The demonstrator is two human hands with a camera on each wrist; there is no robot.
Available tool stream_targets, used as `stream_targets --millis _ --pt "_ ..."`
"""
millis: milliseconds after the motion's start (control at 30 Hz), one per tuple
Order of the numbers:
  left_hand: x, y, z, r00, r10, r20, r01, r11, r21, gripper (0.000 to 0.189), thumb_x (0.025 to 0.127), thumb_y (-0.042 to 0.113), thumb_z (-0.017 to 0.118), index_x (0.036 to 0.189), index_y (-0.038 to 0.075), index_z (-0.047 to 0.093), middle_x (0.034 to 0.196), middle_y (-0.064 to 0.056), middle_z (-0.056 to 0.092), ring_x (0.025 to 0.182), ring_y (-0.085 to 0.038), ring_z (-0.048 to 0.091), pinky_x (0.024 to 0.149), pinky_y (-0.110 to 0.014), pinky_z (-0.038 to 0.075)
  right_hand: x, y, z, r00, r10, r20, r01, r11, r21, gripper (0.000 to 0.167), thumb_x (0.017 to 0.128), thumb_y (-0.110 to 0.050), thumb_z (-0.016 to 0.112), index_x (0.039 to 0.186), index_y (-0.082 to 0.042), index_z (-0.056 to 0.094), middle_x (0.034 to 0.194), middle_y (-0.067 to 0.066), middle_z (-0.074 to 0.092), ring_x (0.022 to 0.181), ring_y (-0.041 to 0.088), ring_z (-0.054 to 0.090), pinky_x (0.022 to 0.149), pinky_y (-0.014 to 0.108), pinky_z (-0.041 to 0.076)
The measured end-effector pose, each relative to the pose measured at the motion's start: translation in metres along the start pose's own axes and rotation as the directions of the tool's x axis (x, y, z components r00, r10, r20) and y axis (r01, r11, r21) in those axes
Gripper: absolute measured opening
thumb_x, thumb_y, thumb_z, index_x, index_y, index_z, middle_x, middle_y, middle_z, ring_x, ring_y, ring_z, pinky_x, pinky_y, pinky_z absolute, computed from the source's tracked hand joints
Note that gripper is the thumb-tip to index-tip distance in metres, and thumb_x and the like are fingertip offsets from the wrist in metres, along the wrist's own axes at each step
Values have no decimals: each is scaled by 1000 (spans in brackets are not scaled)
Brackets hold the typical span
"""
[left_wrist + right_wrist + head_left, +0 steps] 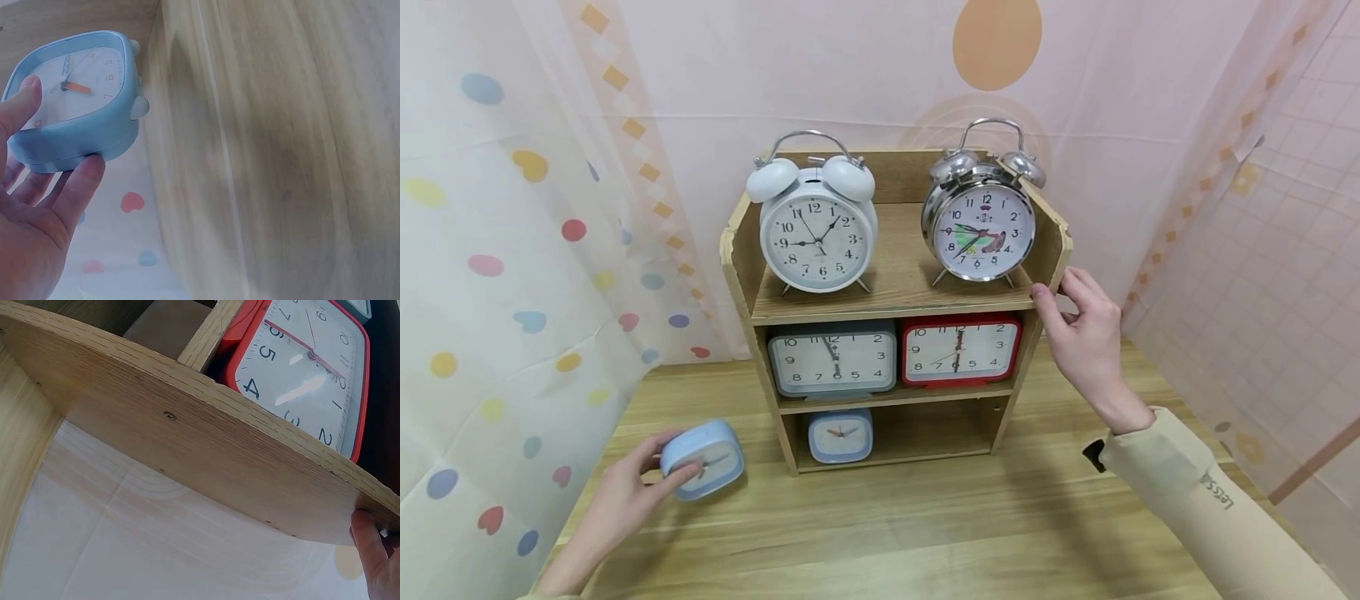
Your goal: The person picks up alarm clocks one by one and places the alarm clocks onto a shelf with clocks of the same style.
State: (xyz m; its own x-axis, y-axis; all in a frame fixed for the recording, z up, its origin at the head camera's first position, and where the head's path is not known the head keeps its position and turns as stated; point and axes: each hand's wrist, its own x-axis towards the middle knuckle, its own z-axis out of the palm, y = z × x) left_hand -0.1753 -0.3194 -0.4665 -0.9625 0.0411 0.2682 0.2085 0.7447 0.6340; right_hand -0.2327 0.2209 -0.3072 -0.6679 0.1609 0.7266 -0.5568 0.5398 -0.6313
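My left hand [628, 500] grips a small light-blue alarm clock [718, 479] to the left of the wooden shelf unit [887, 310]. In the left wrist view the thumb lies over the clock's white face and the other fingers go behind its case. The clock is tilted, with its shadow on the wood below. My right hand [1086, 333] holds the shelf unit's right side near the top board, thumb at the front edge. A second small blue clock [841, 437] stands at the left of the bottom compartment.
On the top board stand a white twin-bell clock [818, 233] and a silver twin-bell clock [979, 225]. A grey-green rectangular clock [835, 362] and a red one [960, 352] fill the middle compartment. Patterned curtains [550, 250] hang around the wooden table [910, 525].
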Motion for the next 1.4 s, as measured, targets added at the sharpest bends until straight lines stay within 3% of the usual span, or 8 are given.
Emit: stream_targets --millis 133,400,700,1000,1233,1400 --pt "-3 7 -2 1000 17 3 -17 1000 2 53 92 22 83 136 2 62 118 -25 74 91 23 51 63 -20 57 0 0 0 1000 2 0 -2 1000 1 25 105 -15 63 111 7 74 121 21 71 101 -14 63 73 1 54" --pt "-9 19 -1 998 -17 55 16 1000 11 52 92 28 83 137 9 63 117 -18 76 91 19 58 66 -20 57 0 0 0 1000 -5 0 5 1000 6 28 105 -17 63 110 8 74 121 21 71 102 -14 62 73 1 54" --pt "-13 27 3 996 -13 83 12 1000 6 55 92 29 83 138 7 63 121 -18 75 96 21 54 72 -17 60 0 -2 1 1000 -4 5 4 1000 6 24 105 -13 64 112 8 74 120 21 72 103 -8 64 74 3 56" --pt "-18 37 12 995 24 97 -22 1000 -18 53 89 24 85 134 7 65 114 -15 76 94 15 56 72 -19 63 -1 -2 0 1000 14 -1 -14 1000 4 24 104 -13 64 112 6 75 120 21 72 103 -8 64 74 1 55" --pt "-20 44 25 993 71 94 -65 996 -60 52 86 18 87 132 8 66 108 -11 76 91 12 58 69 -19 63 0 -1 0 1000 -3 -5 3 1000 -14 22 104 -12 64 112 5 76 120 20 73 106 4 70 73 2 55" --pt "-21 53 34 991 77 108 -67 994 -90 50 86 19 87 131 10 67 106 -7 75 90 11 58 70 -20 62 0 0 0 1000 -11 2 11 1000 -8 25 105 -14 64 113 7 75 121 21 72 104 -7 65 73 2 55"
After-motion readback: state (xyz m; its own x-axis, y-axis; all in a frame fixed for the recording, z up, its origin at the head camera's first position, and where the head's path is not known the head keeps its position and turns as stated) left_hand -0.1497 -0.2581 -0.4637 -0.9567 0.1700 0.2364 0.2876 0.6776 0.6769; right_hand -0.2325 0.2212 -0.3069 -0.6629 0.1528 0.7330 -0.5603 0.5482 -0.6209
